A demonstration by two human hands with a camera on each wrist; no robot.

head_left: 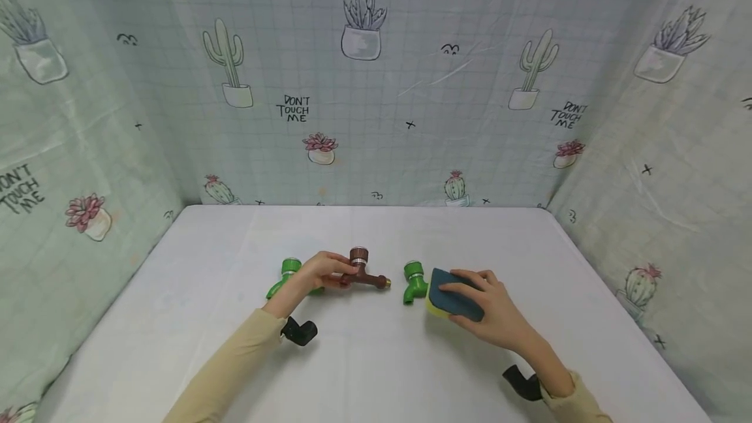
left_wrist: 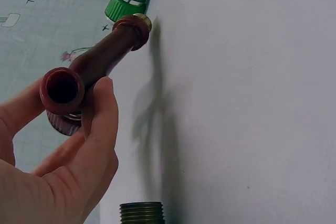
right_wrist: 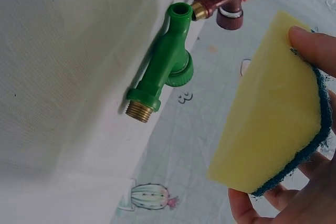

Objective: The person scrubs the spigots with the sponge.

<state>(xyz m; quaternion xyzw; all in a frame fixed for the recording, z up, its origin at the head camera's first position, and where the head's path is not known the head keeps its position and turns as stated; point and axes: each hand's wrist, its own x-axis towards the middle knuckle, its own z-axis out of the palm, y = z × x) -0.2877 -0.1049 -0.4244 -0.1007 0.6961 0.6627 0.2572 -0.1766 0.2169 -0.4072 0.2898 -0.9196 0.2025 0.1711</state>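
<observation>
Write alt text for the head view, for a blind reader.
A person's left hand grips a brown tap; the right hand holds a blue-and-yellow sponge beside a green tap on a white table. A second green tap is partly hidden.

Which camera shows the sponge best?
The right wrist view: the sponge looks largest there, yellow foam and blue edge clear. The head view shows it smaller, mostly its blue side, partly covered by the right hand. The left wrist view misses it.
</observation>
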